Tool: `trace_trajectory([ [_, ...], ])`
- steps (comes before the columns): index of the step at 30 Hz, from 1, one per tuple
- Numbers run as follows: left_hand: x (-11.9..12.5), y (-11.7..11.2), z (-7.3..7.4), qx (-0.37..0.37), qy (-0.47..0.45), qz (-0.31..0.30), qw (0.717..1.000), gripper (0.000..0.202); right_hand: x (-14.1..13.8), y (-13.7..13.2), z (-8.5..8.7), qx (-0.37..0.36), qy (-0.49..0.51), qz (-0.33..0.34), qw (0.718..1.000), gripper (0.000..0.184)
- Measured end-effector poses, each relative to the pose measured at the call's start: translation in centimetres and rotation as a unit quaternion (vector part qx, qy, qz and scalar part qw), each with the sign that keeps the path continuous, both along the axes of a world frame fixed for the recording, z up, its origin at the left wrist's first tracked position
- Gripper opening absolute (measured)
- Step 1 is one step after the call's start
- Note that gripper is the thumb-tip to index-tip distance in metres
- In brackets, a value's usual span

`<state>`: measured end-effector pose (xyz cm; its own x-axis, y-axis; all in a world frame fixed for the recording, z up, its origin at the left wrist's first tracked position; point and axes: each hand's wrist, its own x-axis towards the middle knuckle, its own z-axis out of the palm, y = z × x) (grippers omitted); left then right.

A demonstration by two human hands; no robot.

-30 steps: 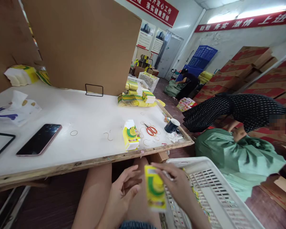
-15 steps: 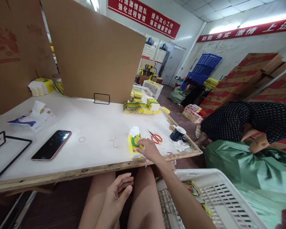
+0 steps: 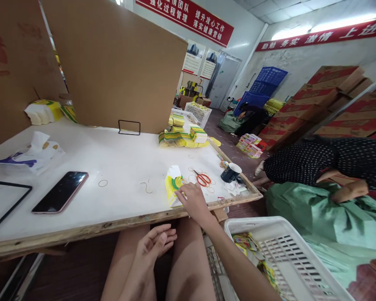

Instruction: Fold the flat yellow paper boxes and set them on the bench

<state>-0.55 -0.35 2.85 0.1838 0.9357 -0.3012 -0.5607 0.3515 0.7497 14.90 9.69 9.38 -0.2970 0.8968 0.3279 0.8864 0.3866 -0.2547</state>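
Note:
My right hand (image 3: 192, 200) is at the front edge of the table, its bent fingers on the near right side of a small yellow-and-white stack of packets (image 3: 173, 184) with green print. The packets' exact kind does not show. Above my lap, palm turned up, my left hand (image 3: 155, 242) has loosely curled fingers, apart from one another, and holds nothing. Just right of the stack lie red-handled scissors (image 3: 203, 179) among scattered rubber bands (image 3: 210, 190).
A phone (image 3: 61, 192), a tissue pack (image 3: 31, 155) and a dark mug (image 3: 231, 172) are on the table (image 3: 113, 167). More yellow packets (image 3: 183, 138) sit at the back. A white basket (image 3: 288, 255) stands by my right arm. Beyond it, a person handles a green sack (image 3: 316, 213).
The view has shifted slightly, so the table things appear further left. My right hand stays at the stack, its fingers a little further over it. The nearby person's hand has moved on the sack.

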Motion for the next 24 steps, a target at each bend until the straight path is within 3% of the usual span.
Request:
trace_trajectory([
  [3,0.3,-0.1,0.3,-0.021,-0.123,-0.019,0.992,0.047,-0.7,-5.9,0.9,0.06,0.044,0.019,0.997,0.022],
  [5,0.6,-0.2,0.6,-0.032,-0.196,-0.045,0.979,0.053,-1.1,-9.7,1.2,0.12,0.122,0.121,0.978,0.016],
  [7,0.8,-0.4,1.0,-0.037,-0.23,-0.052,0.971,0.052,-1.5,-12.2,1.0,0.154,0.175,0.162,0.959,0.016],
  [13,0.7,-0.8,2.4,-0.005,-0.197,-0.023,0.98,0.059,-1.4,-13.7,-0.4,0.176,0.213,0.147,0.95,0.014],
  [17,0.7,-0.9,2.9,-0.007,-0.131,-0.006,0.991,0.057,-0.6,-13.9,-0.7,0.103,0.227,0.165,0.954,0.008],
  [20,1.0,-1.1,3.0,-0.031,-0.105,-0.025,0.994,0.046,0.2,-13.4,-0.9,-0.002,0.284,0.048,0.958,0.029],
  [22,1.3,-1.4,3.1,-0.035,-0.097,-0.046,0.994,0.04,0.6,-12.7,-1.3,-0.081,0.339,-0.05,0.936,0.037],
  [24,1.5,-1.7,3.2,-0.034,-0.098,-0.079,0.991,0.042,0.7,-11.9,-1.7,-0.152,0.383,-0.081,0.907,0.04],
])
